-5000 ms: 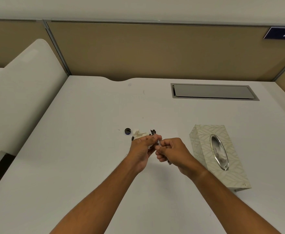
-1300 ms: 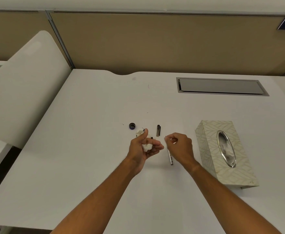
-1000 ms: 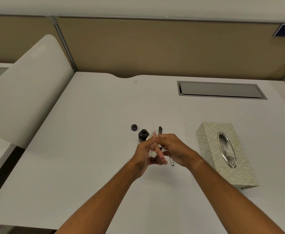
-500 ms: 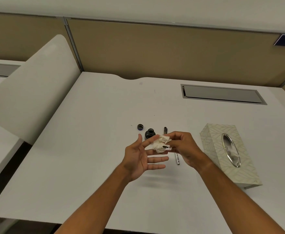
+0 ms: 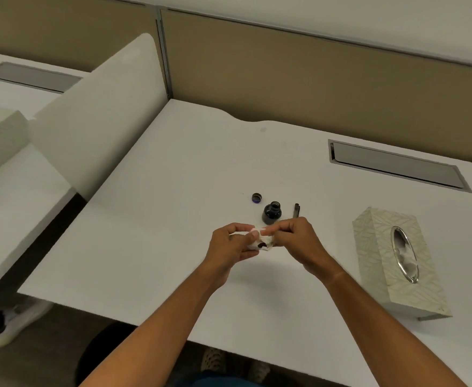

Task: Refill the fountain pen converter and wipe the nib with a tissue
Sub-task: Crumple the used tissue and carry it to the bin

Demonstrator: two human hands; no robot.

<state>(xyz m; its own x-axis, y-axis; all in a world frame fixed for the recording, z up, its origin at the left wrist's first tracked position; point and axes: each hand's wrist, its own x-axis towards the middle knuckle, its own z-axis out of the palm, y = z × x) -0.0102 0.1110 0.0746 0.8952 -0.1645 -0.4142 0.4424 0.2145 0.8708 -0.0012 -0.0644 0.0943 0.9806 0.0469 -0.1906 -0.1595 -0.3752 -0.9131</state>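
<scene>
A crumpled white tissue with a dark ink stain is held above the white desk between both hands. My left hand pinches its left side and my right hand pinches its right side. Just behind the hands stands the open dark ink bottle, with its cap lying to its left. A dark pen part lies right of the bottle, partly hidden by my right hand. The rest of the pen is out of sight behind my right hand.
A patterned tissue box with an oval opening sits at the right. A grey cable hatch is set in the desk at the back right. A white divider borders the left, tan partition behind.
My left hand, spread open half a second ago, has closed on the tissue together with my right hand. The view has shifted, so the desk's near edge and the floor now show.
</scene>
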